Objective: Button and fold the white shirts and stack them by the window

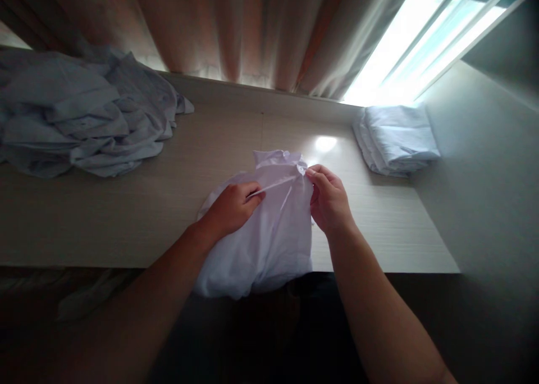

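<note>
A white shirt (269,238) lies on the wooden surface in front of me, its lower part hanging over the front edge. Its collar end points away from me, and small round buttons show there. My left hand (238,204) pinches a fold of the fabric between thumb and fingers, pulling a straight crease toward the collar. With thumb and forefinger, my right hand (330,196) grips the shirt's upper right corner, right beside a button. The fingertips partly hide the cloth they hold.
A loose heap of crumpled white cloth (84,114) lies at the left. Folded white cloths (396,137) are stacked at the right, near the side wall (484,165). Behind the pale wooden tabletop (177,215) hang curtains (236,30), with a bright window (404,41) at the upper right.
</note>
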`<state>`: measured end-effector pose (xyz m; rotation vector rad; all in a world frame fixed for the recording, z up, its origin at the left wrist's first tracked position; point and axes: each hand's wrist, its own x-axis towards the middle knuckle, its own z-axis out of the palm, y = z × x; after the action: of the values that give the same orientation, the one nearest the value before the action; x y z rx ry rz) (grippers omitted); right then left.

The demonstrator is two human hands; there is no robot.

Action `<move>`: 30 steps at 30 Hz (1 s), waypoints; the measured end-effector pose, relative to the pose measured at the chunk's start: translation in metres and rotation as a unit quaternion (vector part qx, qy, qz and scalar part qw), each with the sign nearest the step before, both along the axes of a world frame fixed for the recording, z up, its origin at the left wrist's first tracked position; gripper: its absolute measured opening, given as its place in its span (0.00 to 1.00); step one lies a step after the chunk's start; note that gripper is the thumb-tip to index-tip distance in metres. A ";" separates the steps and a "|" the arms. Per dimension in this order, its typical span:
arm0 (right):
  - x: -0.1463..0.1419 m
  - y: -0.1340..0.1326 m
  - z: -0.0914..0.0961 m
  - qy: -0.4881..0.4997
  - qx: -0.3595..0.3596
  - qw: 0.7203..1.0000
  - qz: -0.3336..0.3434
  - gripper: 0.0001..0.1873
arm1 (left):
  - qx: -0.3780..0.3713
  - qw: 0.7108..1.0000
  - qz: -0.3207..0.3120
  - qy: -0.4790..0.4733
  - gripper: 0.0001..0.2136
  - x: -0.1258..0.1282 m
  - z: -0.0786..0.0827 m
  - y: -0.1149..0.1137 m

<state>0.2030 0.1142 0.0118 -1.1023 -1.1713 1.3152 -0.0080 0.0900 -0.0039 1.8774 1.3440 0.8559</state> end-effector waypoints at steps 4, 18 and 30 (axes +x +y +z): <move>-0.003 -0.004 0.009 0.009 0.062 0.997 -0.033 0.14 | 0.005 0.996 0.061 -0.068 0.11 0.009 0.015 -0.012; -0.004 -0.005 -0.002 -0.170 0.148 0.969 -0.096 0.15 | -0.105 0.985 0.092 -0.105 0.13 -0.008 -0.008 0.009; 0.018 -0.011 -0.011 -0.532 -0.043 0.793 0.294 0.19 | -0.412 0.906 -0.010 -0.096 0.15 -0.038 0.014 -0.003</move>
<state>0.2208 0.1036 0.0005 -1.7090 -2.4627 1.1552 -0.0458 0.0872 0.0098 1.1080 1.2764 0.3414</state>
